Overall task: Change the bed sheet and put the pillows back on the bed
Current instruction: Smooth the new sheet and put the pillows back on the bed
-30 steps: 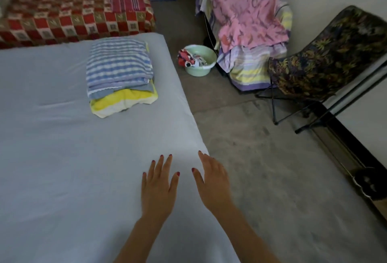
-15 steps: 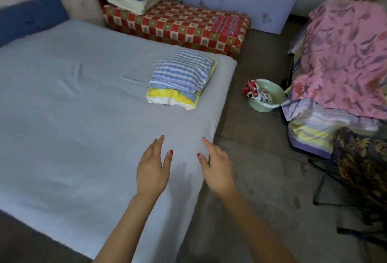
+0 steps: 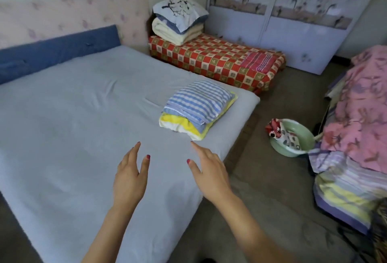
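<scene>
A pale grey sheet (image 3: pixel 79 120) covers the wide bed. Near its right edge lies a folded stack of bedding (image 3: pixel 198 107), blue-and-white striped on top of yellow and white. My left hand (image 3: pixel 130 175) and my right hand (image 3: pixel 209 171) hover side by side over the bed's near right part, fingers straight and spread, holding nothing. Both hands are short of the folded stack. A pile of pillows and folded quilts (image 3: pixel 180 20) sits on the low red checked mattress (image 3: pixel 219 61) beyond the bed.
A blue cushion (image 3: pixel 56 52) lines the pink headboard. A green basin with cloth (image 3: pixel 291 137) stands on the floor right of the bed. A pink floral cover over stacked bedding (image 3: pixel 360 124) fills the right side. A flowered wardrobe (image 3: pixel 293 17) stands behind.
My view has swung left and up, bringing the headboard, wardrobe and pillow pile into sight. Both hands stay open in front of me and have lifted a little toward the folded stack.
</scene>
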